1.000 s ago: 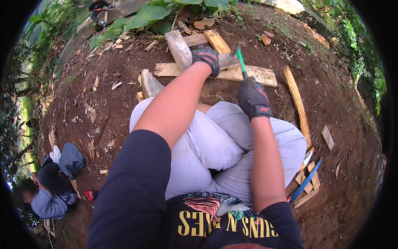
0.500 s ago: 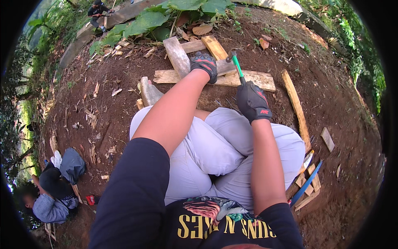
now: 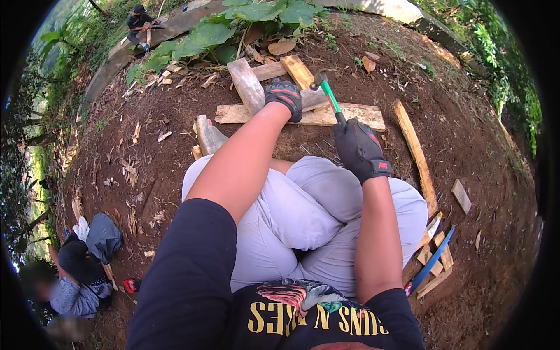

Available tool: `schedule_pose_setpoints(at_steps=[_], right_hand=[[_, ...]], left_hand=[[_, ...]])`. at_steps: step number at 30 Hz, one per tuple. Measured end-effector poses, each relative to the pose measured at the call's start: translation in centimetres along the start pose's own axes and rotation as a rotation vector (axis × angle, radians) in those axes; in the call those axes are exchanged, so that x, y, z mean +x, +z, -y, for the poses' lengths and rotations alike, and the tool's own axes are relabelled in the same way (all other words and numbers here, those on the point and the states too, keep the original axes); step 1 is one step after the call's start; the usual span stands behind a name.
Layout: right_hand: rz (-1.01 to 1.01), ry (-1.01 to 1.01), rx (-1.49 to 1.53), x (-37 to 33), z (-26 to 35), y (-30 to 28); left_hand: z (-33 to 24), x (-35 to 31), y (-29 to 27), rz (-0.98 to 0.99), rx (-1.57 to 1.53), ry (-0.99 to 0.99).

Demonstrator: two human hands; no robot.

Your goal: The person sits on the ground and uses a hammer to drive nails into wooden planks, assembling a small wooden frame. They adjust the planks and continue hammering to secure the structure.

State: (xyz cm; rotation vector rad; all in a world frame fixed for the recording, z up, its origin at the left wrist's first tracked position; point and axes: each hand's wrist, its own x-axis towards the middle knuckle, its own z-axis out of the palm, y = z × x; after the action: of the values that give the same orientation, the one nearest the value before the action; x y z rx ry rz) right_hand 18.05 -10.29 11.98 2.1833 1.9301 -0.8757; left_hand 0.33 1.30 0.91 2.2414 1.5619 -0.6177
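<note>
My right hand (image 3: 360,149), in a dark work glove with red marks, is closed round the handle of a claw hammer (image 3: 330,96) with a green shaft. The hammer head is raised over a short grey plank (image 3: 314,99). This plank lies across a long pale board (image 3: 344,115). My left hand (image 3: 284,96), gloved too, is closed over the short plank's left end, beside a slanting weathered board (image 3: 245,86). Its fingertips are mostly hidden. Farther off, a yellowish board (image 3: 298,72) and a crosswise piece (image 3: 269,71) belong to the same wooden arrangement.
Several loose nails (image 3: 322,150) lie before my crossed legs. A long narrow board (image 3: 415,154), wood offcuts (image 3: 446,256) and a blue saw blade (image 3: 430,262) lie to my right. One person (image 3: 79,286) sits at the lower left, another (image 3: 141,26) far off. Leafy plants (image 3: 204,35) grow ahead.
The hammer head has shifted slightly left and toward me, and my right wrist has dropped a little. My left hand stays at the planks, moved only slightly left.
</note>
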Motion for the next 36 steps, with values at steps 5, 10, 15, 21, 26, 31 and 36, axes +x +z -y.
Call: schedule_pose_setpoints(at_steps=[5, 10, 15, 21, 26, 31, 36], right_hand=[[-0.301, 0.053, 0.346, -3.6, 0.5, -7.6], [-0.315, 0.075, 0.802, -1.9, -2.7, -10.3], [-0.124, 0.053, 1.405, -0.1, -2.6, -8.5], [-0.228, -0.029, 0.910, 0.1, -0.9, -8.7], [-0.395, -0.189, 0.651, 1.7, -1.7, -6.0], [-0.446, -0.149, 0.650, 1.1, -1.0, -6.7], [-0.401, 0.039, 0.723, 1.6, -1.7, -7.5]], left_hand=[[0.3, 0.1, -0.6, 0.025, 0.027, 0.049], [-4.0, -4.5, -7.9, -0.299, -0.554, 0.196], [-4.6, -4.9, -8.8, 0.113, -1.850, 0.569], [-5.8, -5.0, -9.2, 0.208, -1.693, 0.506], [-6.0, -5.2, -9.0, 0.280, -1.673, 0.542], [-4.7, -4.4, -8.4, 0.139, -1.714, 0.489], [-3.6, -5.2, -9.8, -0.219, -1.228, 0.476]])
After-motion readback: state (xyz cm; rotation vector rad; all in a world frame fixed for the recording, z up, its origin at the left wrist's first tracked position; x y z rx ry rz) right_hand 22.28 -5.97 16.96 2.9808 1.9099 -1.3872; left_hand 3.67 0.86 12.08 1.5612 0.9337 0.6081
